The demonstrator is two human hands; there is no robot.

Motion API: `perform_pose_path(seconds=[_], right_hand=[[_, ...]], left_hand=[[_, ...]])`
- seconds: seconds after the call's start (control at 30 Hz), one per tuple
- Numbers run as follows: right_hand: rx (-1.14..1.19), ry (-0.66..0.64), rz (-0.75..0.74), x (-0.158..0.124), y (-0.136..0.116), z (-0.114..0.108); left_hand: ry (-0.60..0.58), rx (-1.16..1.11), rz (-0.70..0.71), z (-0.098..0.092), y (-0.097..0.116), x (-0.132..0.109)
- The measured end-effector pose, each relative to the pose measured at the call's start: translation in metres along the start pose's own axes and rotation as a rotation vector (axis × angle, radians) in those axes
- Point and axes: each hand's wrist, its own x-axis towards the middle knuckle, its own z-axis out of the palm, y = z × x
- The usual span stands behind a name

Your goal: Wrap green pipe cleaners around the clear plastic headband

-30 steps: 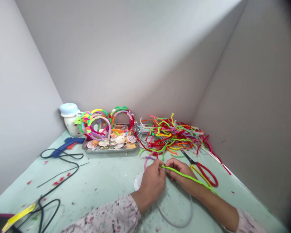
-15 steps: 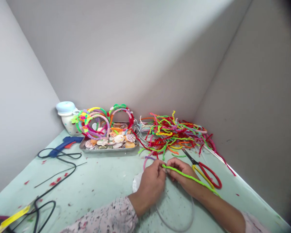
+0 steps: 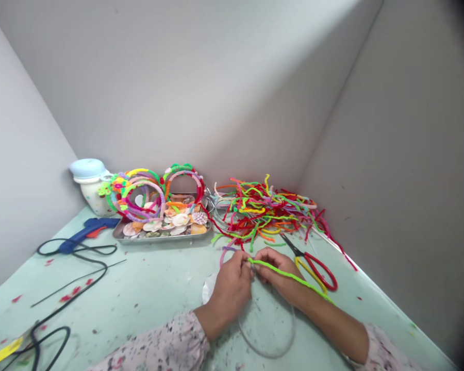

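Observation:
My left hand point(image 3: 232, 283) is closed, thumb and fingers pinching one end of a bright green pipe cleaner point(image 3: 294, 279). The rest of the pipe cleaner runs slantwise over my right hand point(image 3: 277, 270) and wrist. My right fingers are closed close beside the left ones, on a thin grey headband hoop point(image 3: 271, 356); the exact grip is hidden. The hoop's bare grey curve hangs below both hands. A pink and purple wrapped length point(image 3: 224, 254) shows behind my left hand; whether it belongs to the hoop I cannot tell. A white crinkled piece point(image 3: 208, 288) lies partly under my left hand.
Scissors point(image 3: 313, 265) with red and yellow handles lie right of my hands. Behind is a tangled pile of pipe cleaners point(image 3: 263, 208). A metal tray point(image 3: 162, 239) holds shells and wrapped headbands point(image 3: 145, 193). At left are a blue glue gun point(image 3: 77, 239), black cord point(image 3: 88, 283) and lidded jar point(image 3: 95, 193).
The whole view has shifted, so the table's things appear a little further left. Both hands keep nearly the same pose on the pipe cleaner and hoop.

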Motion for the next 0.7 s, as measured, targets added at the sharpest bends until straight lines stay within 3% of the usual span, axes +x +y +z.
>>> perform_pose_path(seconds=[0.5,0.7], right_hand=[[0.016,-0.040,-0.042,0.0004,0.0021,-0.0034],[-0.097,0.053,-0.064,-0.0033,-0.0037,0.0006]], left_hand=[[-0.056,-0.080,-0.045,-0.0017,0.0091,-0.0014],[-0.047,-0.073,-0.035,-0.0021,0.0080,-0.0008]])
